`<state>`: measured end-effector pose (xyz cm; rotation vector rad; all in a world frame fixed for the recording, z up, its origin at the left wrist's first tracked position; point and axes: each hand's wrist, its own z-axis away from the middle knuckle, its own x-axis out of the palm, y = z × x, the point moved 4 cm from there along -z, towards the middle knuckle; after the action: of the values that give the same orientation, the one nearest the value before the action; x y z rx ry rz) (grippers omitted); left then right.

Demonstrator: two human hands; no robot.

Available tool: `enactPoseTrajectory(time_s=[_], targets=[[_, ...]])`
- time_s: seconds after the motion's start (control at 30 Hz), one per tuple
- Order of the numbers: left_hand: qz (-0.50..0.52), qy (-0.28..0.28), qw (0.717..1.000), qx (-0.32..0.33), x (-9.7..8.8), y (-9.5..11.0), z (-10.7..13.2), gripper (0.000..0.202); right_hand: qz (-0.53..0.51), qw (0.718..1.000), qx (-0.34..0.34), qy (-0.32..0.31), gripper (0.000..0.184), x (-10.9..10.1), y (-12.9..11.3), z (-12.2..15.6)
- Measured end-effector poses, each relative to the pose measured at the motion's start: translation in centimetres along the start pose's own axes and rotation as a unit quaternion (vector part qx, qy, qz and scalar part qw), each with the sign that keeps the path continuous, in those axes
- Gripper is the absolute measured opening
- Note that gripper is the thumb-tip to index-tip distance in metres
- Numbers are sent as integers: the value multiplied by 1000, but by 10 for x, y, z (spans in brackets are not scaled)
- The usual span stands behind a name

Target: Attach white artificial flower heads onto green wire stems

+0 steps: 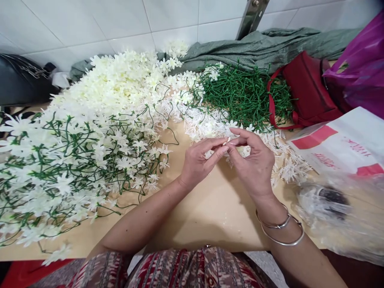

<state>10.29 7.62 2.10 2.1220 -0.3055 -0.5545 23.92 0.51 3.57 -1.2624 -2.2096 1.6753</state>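
My left hand [200, 161] and my right hand [252, 160] meet above the tan table [210, 212], fingertips pinched together on a small white artificial flower [230, 141]. Just behind them lies a scatter of loose white flower heads [210, 124]. Further back is a tangle of bare green plastic stems [243, 94]. To the left spreads a large pile of finished stems with white flowers [75, 156]. Two silver bangles [280, 230] sit on my right wrist.
A red bag [306, 90] and a purple plastic bag [363, 64] lie at the back right. A white bag with red print [342, 144] and a clear plastic bag [336, 212] sit at the right. Green cloth [264, 46] runs along the tiled wall.
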Motion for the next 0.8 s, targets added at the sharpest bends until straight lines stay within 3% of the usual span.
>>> enactPoseTrajectory(time_s=[0.13,0.3,0.4,0.53,0.67,0.8], targets=[[6,9,1000,-12,2,-2,4,21,13,1000,-12,7,3,-2,1,-4],[54,44,995,-78,1,-5,4,28,-91,995,-13,25,7,2,5,-1],[0,84,994,-71,-5,-11,-8,27,-100,995,23,18,7,3,7,1],[-151,65,986,-28,-9,-32,-41,22,-38,998,25,-31,12,0,-3,4],[-279,20,960,-26,-7,-61,-76,17,19,991,-13,-131,12,-3,-19,14],[-295,18,954,-48,-9,-70,-90,17,60,979,-47,-187,14,-12,-23,31]])
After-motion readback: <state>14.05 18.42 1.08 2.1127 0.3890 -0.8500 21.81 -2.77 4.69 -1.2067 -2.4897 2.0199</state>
